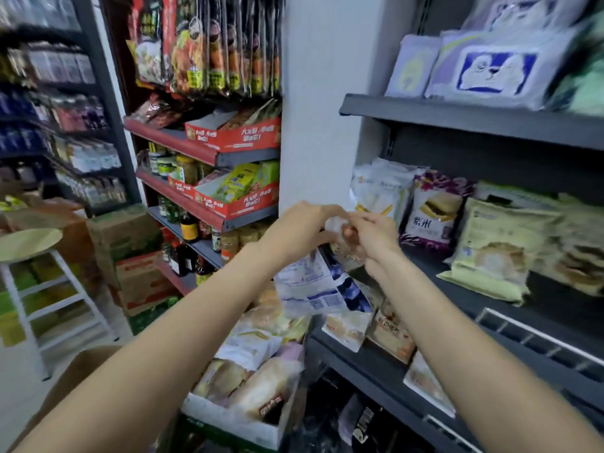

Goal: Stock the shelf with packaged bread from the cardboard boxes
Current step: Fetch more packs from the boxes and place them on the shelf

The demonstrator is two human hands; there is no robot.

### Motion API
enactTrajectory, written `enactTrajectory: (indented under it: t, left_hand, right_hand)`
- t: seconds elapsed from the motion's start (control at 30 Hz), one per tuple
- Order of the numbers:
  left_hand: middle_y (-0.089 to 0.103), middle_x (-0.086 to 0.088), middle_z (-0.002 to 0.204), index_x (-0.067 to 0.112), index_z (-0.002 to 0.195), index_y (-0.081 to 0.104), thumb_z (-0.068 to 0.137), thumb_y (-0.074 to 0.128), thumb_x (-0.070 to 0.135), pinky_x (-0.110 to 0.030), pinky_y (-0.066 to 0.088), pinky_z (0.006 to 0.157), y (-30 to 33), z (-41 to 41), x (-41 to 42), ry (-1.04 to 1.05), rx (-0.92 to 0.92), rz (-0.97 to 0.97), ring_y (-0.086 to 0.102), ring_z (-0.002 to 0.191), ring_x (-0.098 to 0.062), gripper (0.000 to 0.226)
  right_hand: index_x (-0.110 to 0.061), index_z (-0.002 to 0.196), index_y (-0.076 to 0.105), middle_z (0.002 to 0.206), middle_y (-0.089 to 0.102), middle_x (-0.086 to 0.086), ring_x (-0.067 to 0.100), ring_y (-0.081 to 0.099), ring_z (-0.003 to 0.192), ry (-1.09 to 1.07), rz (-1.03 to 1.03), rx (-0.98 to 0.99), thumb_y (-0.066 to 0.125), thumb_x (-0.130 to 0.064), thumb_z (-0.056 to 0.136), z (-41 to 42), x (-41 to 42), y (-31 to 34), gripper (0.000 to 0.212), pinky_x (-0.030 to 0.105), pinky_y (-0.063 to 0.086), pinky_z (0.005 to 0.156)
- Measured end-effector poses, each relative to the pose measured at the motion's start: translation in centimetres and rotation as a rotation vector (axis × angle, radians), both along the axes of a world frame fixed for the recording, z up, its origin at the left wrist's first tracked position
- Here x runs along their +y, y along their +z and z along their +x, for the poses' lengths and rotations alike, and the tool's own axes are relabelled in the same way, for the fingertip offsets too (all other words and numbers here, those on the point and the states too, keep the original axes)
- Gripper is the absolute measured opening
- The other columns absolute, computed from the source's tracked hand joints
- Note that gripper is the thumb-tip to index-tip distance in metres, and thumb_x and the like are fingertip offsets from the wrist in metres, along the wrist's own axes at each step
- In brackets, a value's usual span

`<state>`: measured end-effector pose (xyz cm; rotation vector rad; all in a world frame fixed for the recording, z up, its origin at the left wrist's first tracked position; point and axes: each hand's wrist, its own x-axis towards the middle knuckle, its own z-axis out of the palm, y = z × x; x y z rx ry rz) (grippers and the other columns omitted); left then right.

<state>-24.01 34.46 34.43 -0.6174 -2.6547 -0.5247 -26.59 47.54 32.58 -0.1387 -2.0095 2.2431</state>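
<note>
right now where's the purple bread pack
In the head view it stands right of centre on the dark shelf: purple bread pack, between a white pack and a pale-green one.

Bread packet (313,289) in hands: white and blue, small printed text panels. Shelf (490,120): dark grey metal. Purple packet (431,210) on middle shelf: purple and white, sandwich picture. Pale green packet (496,246) near front edge: light green, tan bread picture. Top-shelf packet (493,71): lilac-grey, blue panel with white cartoon animal. Box (235,423) below: white card, golden-brown loaves inside. Red trays (235,134) on neighbouring rack: red, yellow lettering.
</note>
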Motion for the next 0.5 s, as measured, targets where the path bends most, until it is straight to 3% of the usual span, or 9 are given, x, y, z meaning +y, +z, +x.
enactTrajectory:
  t: [0.07,0.13,0.23,0.3,0.4,0.5]
  left_hand:
    - [0.071,-0.005,0.104,0.019,0.112,0.066,0.088,0.063,0.032,-0.032,0.046,0.078,0.9,-1.2,2.3,0.011,0.024,-0.009,0.063,0.097,-0.024,0.027]
    - [0.071,-0.008,0.102,0.015,0.104,0.069,0.089,0.063,0.031,-0.031,0.042,0.073,2.0,-2.0,3.9,0.031,0.027,-0.016,0.061,0.094,-0.026,0.023]
    - [0.070,-0.009,0.099,0.015,0.102,0.072,0.089,0.062,0.029,-0.027,0.038,0.070,3.2,-2.5,4.9,0.036,0.038,-0.005,0.061,0.091,-0.025,0.021]
    - [0.072,-0.010,0.101,0.012,0.100,0.073,0.090,0.061,0.026,-0.028,0.043,0.075,3.3,-2.7,4.8,0.042,0.054,0.074,0.063,0.094,-0.027,0.020]
    - [0.073,-0.009,0.099,0.009,0.096,0.075,0.090,0.062,0.022,-0.022,0.040,0.071,3.4,-2.6,4.5,0.020,0.082,0.228,0.066,0.090,-0.023,0.019]
    - [0.074,-0.011,0.086,0.009,0.092,0.074,0.089,0.064,0.022,-0.010,0.036,0.053,3.9,-1.9,4.3,-0.060,0.059,0.356,0.060,0.054,-0.005,0.017]
  right_hand:
    - [-0.007,0.082,0.068,0.063,0.060,0.002,0.009,0.054,0.054,0.022,-0.018,0.008,0.053,0.000,0.092,-0.7,1.6,0.9,0.019,0.010,0.040,0.039]
    - [-0.007,0.083,0.068,0.065,0.060,0.004,0.008,0.056,0.054,0.059,-0.037,0.032,0.053,0.002,0.091,-1.2,3.1,1.6,0.019,0.011,0.046,0.046]
    - [-0.007,0.105,0.062,0.077,0.063,0.008,0.013,0.060,0.067,0.125,-0.055,0.097,0.050,0.001,0.093,-1.1,5.3,2.3,0.019,0.018,0.054,0.063]
    - [-0.011,0.120,0.054,0.100,0.063,0.008,0.014,0.060,0.087,0.032,0.037,0.154,0.052,-0.004,0.093,-1.1,7.1,1.7,0.027,0.021,0.052,0.077]
    - [-0.013,0.139,0.036,0.134,0.046,0.006,0.017,0.047,0.120,-0.094,0.226,0.116,0.067,-0.019,0.086,-1.1,9.6,-0.1,0.061,0.026,0.041,0.098]
    - [-0.015,0.141,0.034,0.141,0.047,0.011,0.023,0.050,0.124,0.139,0.026,-0.006,0.083,-0.039,0.062,0.0,10.8,-1.3,0.096,0.042,0.037,0.109]
